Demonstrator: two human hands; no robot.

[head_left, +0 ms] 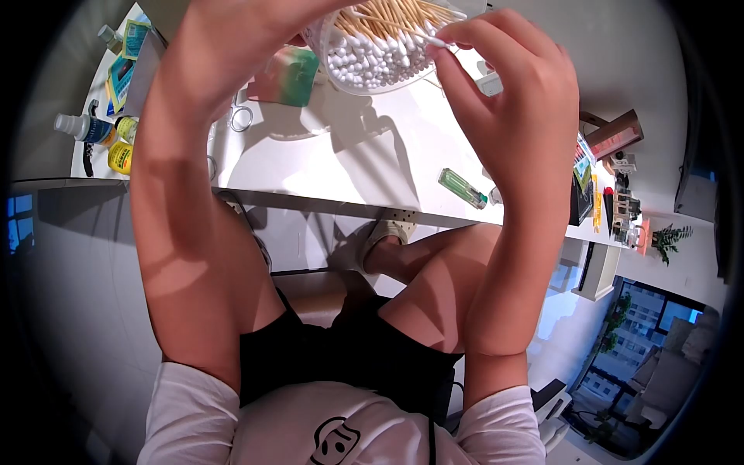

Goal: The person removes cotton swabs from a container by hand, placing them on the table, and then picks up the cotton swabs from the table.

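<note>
A clear round container (377,91) full of cotton swabs (364,58) is raised over the white desk, tilted so its mouth faces me. My left hand (260,19) is at its left side, largely cut off by the top edge, with a bit of finger showing behind the container wall. At the container's right rim, my right hand (511,70) pinches one cotton swab (430,39) between thumb and forefinger, close to its white tip. The swab's wooden stick still lies across the others. Below and behind the container stands a pink and green box (287,77).
On the white desk (310,167) lie a green translucent tube-like item (463,188) and scissors-like metal loops (242,118). Bottles, including a yellow one (120,157), stand at the left. Toward the right are a yellow item (597,205), small items and a plant (670,240).
</note>
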